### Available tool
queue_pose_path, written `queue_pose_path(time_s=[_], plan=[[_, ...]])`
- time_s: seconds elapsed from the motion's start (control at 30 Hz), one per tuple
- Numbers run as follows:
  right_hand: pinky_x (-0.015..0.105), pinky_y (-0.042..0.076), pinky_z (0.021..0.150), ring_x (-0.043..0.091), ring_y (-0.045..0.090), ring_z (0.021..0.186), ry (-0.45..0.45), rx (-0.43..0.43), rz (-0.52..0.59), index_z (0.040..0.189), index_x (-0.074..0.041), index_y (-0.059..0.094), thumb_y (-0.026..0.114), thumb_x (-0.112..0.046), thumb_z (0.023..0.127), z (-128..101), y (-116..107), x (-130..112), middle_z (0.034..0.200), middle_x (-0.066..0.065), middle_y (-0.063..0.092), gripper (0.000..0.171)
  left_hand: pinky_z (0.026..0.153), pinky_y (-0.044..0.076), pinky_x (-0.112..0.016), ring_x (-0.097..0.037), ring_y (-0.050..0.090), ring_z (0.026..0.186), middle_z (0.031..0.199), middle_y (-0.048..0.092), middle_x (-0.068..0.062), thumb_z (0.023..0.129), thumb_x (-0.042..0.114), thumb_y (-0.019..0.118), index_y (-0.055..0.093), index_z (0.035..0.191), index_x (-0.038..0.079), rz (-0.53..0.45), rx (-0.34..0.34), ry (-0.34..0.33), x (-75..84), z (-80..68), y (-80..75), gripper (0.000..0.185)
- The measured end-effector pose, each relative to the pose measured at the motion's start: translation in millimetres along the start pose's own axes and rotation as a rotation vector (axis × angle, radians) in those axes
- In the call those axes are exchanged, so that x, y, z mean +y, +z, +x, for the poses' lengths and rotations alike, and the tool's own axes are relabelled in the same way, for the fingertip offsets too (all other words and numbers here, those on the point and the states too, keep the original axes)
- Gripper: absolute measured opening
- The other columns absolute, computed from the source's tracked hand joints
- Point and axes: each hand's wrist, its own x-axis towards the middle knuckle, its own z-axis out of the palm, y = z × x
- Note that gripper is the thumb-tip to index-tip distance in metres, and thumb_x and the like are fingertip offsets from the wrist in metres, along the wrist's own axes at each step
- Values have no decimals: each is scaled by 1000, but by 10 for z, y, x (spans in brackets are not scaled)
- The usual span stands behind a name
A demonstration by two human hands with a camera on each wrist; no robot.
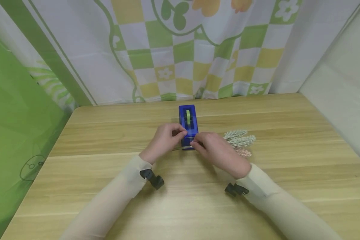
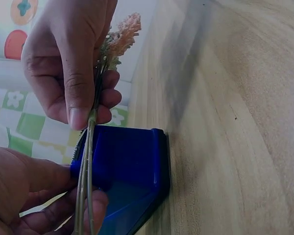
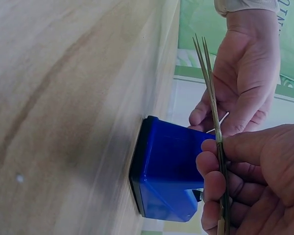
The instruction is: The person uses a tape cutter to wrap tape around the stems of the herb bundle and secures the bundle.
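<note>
Sleeves: cream sleeves cover both forearms nearest the camera, each with a black wrist camera mount; the forearms rest low over the wooden table (image 1: 108, 200).
Right hand: the right hand (image 1: 219, 151) has thumb and fingers (image 3: 220, 161) clamped together on a bundle of thin green stems (image 3: 213, 112), held just in front of the dispenser.
Left hand: the left hand (image 1: 165, 138) pinches the same stems between thumb and forefinger, its fingers curled against the near end of the dispenser; a short pale strip, possibly tape, shows beside its fingers, though I cannot tell for certain.
Stems, position: the stems lie crosswise at the cutter end of the blue tape dispenser (image 1: 188, 125), close to it or touching it; contact cannot be confirmed.
Stems, handling: judged light, thin, springy and prone to splaying; best gripped on the bare stalks with a firm pinch either side of the binding point.
Flower heads: pale, feathery artificial flower heads (image 1: 239, 140) fan out on the table beyond the right hand; judged soft and easily crushed, not a place to grip.
Dispenser: stands upright mid-table, holding a green roll; judged heavy-based and stable.
Backdrop: a checked green, yellow and white curtain (image 1: 183, 50) hangs behind the far table edge.
</note>
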Motion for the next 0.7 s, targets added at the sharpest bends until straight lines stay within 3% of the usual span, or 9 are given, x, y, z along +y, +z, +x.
queue_pose_path(time_s=[0.2,0.43,0.7], plan=[[23,45,55,10,51,58,0,-6,3,86,-7,70,66,-20,104,5,14,10,70,-1,62,23,86,57,-34,-19,69,91,104,79,-11,104,18,66,78,103,3,-12,-21,-9,-9,12,-7,19],[24,41,55,11,47,58,27,-18,21,80,-10,66,66,-21,104,38,34,38,66,-1,56,26,88,58,-35,-20,69,93,104,79,-12,104,18,66,78,103,3,-7,-28,-9,6,10,-13,19],[23,40,51,10,47,55,67,-46,127,78,-7,68,65,-20,103,81,48,73,64,-1,58,29,86,57,-34,-20,68,92,103,79,-12,104,17,66,78,102,2,-11,-29,-13,-7,11,-16,19]])
